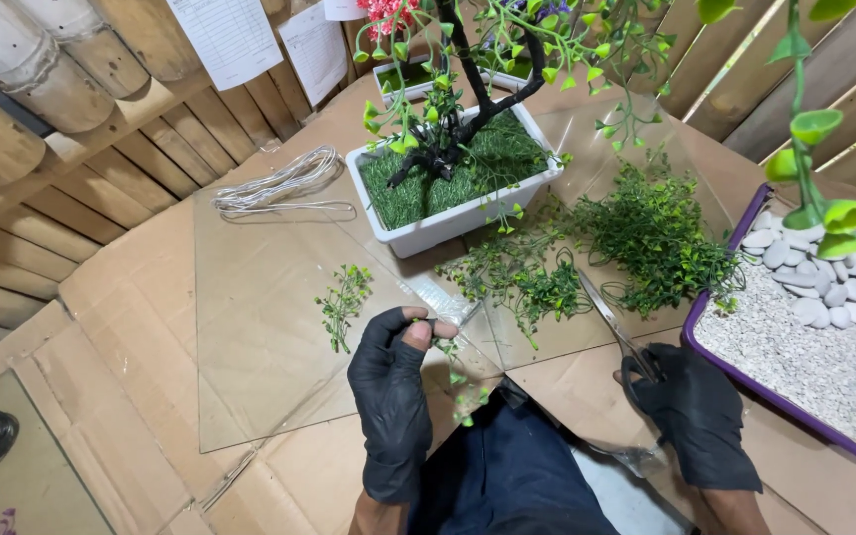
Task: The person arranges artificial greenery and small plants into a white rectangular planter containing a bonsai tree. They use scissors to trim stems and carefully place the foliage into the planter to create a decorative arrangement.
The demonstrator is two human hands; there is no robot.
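Observation:
Both my hands wear black gloves. My left hand (391, 391) pinches a small green artificial sprig (460, 388) between thumb and fingers above a glass sheet (260, 327). My right hand (697, 416) grips the handles of a pair of scissors (608, 317), whose blades point up toward a pile of green plastic foliage (636, 238). A separate cut sprig (342, 302) lies on the glass to the left. Behind stands a white rectangular planter (448, 223) with fake grass and a dark artificial tree (468, 109).
A purple tray (745, 381) with white gravel and pebbles sits at the right. A coil of white wire (279, 183) lies at the back left. Cardboard (131, 297) covers the table; a bamboo and wood wall rises behind. A green vine (814, 129) hangs at the right.

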